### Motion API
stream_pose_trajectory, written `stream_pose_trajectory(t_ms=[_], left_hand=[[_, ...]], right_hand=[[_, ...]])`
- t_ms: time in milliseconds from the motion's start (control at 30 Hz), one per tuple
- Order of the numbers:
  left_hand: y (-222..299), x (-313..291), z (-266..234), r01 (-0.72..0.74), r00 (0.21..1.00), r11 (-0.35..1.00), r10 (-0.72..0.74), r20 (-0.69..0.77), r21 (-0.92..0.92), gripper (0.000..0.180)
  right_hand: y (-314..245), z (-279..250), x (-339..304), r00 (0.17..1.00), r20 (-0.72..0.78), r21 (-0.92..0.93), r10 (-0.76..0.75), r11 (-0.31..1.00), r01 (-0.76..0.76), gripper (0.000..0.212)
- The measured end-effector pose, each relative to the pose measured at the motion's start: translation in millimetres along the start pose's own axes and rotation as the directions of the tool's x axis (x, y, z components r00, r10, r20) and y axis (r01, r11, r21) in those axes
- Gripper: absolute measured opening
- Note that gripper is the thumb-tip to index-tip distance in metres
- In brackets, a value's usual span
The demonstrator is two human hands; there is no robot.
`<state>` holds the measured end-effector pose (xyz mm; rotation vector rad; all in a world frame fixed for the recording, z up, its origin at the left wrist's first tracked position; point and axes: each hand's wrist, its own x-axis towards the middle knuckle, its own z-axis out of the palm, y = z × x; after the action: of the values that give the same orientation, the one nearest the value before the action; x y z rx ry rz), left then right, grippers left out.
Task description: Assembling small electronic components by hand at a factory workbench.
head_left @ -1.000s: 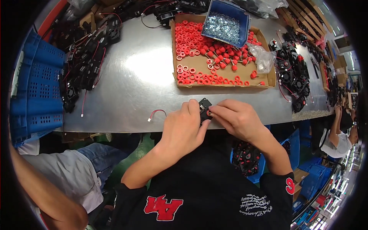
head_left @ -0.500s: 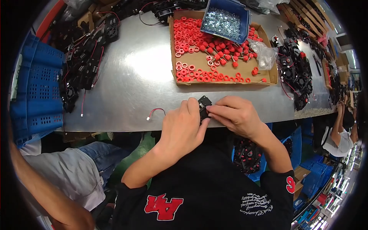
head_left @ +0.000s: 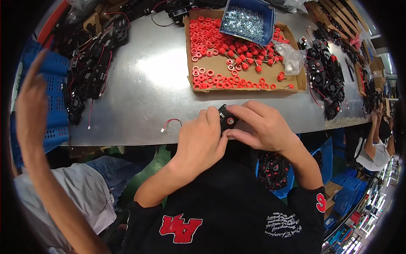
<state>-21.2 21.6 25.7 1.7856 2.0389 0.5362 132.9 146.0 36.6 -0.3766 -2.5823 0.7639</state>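
My left hand (head_left: 198,137) is closed on a small black plastic part (head_left: 223,112) above the table's front edge. A red ring (head_left: 230,121) with a shiny metal centre shows on the part's face. From behind my left hand comes a red and black wire with a white plug (head_left: 163,130), lying on the table; whether it joins the part is hidden. My right hand (head_left: 264,129) is at the part's right side, thumb and forefinger spread apart around the red ring. Their tips are close to the part's upper and lower edges; contact is unclear.
Beyond my hands, a cardboard tray (head_left: 249,90) carries red rings, red knobs with metal stems and a blue bin (head_left: 270,31) of small metal pieces. Black fan assemblies (head_left: 99,70) lie left and more (head_left: 327,80) right. At left, a co-worker's arm (head_left: 38,144) reaches past a blue crate (head_left: 59,80).
My right thumb and forefinger have parted from their pinch, uncovering the red ring. My left hand keeps its hold. The co-worker's arm at left has swung up beside the blue crate.
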Motion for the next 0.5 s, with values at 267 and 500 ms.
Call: stream_pose_trajectory(t_ms=[267,500], left_hand=[[0.6,0.2,2.1,-0.011,1.000,1.000,0.011,-0.021,0.000,0.040],[-0.8,-0.1,5.8,-0.025,0.998,0.999,0.024,-0.050,-0.021,0.040]], right_hand=[[7.2,6.5,-15.9,0.998,-0.034,-0.019,-0.056,0.998,0.055,0.028],[0.4,12.1,-18.1,0.971,-0.211,0.145,0.109,0.986,-0.079,0.011]])
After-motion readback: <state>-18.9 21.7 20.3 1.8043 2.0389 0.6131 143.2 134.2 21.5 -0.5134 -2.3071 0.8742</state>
